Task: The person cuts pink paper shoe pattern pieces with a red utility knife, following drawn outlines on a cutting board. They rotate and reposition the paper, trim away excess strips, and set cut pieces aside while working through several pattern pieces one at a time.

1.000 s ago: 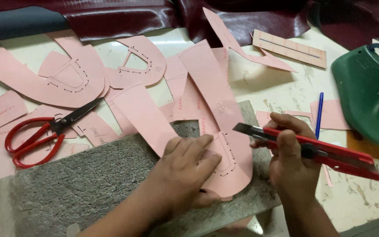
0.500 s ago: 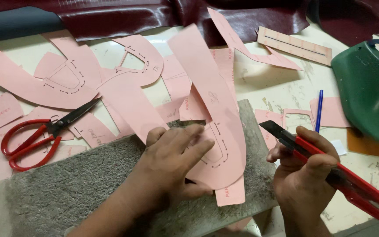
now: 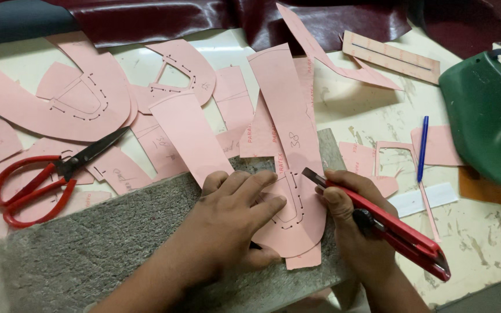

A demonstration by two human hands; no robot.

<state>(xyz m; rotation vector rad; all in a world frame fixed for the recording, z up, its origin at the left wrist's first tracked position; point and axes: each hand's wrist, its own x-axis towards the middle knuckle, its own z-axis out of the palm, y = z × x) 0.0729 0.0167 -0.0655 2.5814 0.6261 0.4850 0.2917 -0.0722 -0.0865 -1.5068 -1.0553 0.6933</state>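
Left hand (image 3: 227, 223) flat on pink pattern piece (image 3: 288, 168) over grey slab (image 3: 88, 249), right hand (image 3: 352, 223) clamped on red knife (image 3: 395, 232).

Pale marbled worktable (image 3: 378, 124), dark maroon leather (image 3: 215, 17) behind, even light

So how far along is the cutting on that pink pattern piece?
Done: a row of slots already punched around the pattern. In hand: left hand pins it to the grey board; right hand holds the knife, blade at its edge. What is left cannot be told.
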